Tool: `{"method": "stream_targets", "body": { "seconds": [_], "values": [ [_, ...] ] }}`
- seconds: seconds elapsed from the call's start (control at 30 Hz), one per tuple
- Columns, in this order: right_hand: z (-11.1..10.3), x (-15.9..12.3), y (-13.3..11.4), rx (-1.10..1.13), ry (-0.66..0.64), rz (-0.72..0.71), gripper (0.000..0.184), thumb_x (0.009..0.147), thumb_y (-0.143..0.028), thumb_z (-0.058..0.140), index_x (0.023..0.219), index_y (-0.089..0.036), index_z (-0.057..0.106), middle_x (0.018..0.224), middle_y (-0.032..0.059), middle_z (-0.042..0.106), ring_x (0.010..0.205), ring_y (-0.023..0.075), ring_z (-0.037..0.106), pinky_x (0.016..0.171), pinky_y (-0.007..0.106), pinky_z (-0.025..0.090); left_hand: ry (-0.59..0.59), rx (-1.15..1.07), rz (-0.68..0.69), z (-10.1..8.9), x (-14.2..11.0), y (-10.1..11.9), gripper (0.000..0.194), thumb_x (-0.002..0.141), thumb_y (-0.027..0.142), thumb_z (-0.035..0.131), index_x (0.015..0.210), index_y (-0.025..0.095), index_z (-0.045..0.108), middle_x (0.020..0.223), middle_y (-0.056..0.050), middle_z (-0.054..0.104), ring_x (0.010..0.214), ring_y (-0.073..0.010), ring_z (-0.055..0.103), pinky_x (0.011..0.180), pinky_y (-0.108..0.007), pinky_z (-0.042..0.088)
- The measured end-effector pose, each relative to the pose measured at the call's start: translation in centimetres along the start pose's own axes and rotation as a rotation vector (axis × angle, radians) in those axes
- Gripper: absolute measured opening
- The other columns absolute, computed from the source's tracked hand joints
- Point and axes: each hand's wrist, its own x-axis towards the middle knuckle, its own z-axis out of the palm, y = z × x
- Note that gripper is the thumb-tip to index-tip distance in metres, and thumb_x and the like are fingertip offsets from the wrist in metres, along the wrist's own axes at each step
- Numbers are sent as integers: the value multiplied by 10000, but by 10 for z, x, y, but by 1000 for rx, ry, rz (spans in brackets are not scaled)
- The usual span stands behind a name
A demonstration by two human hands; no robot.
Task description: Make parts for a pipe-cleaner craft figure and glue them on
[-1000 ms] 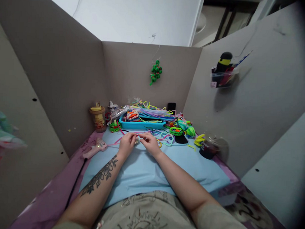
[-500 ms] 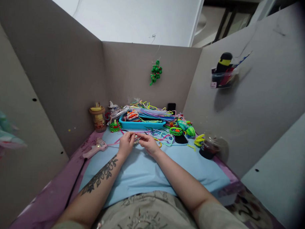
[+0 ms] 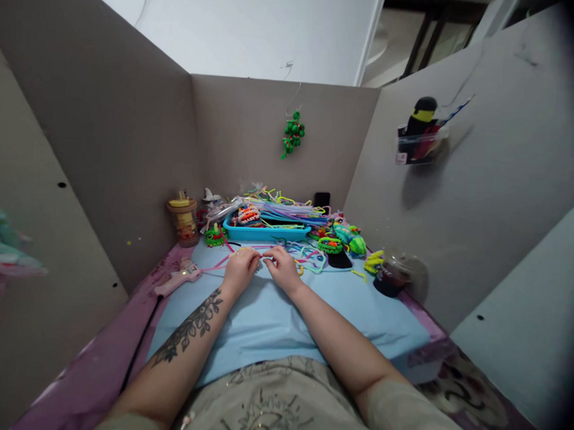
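Over the blue cloth (image 3: 274,308), my left hand (image 3: 240,268) and my right hand (image 3: 282,269) face each other with a small gap between the fingertips. Both are closed in a pinch. A thin pale pipe cleaner (image 3: 263,259) shows between them; most of it is hidden by the fingers. Behind my hands lie loose coloured pipe cleaners (image 3: 316,260), some curled. A pink strand (image 3: 214,267) runs to the left of my left hand, near a pink glue gun (image 3: 178,279) with a black cord.
A blue tray (image 3: 267,234) at the back holds a bundle of pipe cleaners (image 3: 287,210). Green fuzzy figures (image 3: 215,236) stand beside it. A lidded cup (image 3: 184,221) is at left, a dark cup (image 3: 392,278) at right. Grey partitions (image 3: 252,132) enclose the table.
The fingertips of my two hands have drawn slightly apart. My right fingers, stretched toward the left hand before, are now more curled. The view has shifted slightly.
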Motion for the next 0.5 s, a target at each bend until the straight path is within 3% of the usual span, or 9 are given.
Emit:
{"method": "stream_targets", "body": {
  "seconds": [0.23,0.5],
  "values": [
    [-1,-3,6,-242,-24,-90,144,854,-201,536,849,-222,679,829,59,607,857,201,541,788,323,438,-109,244,85,-3,1,8,168,884,227,465,860,185,627,816,-72,646,842,-201,584,773,-331,419],
    [2,-1,11,-98,7,17,129,806,-156,550,765,-198,665,783,37,600,791,169,558,745,290,438,-16,-19,-77,3,0,-1,211,876,267,490,1045,191,591,984,-72,656,914,-187,592,830,-331,433]
  ]
}}
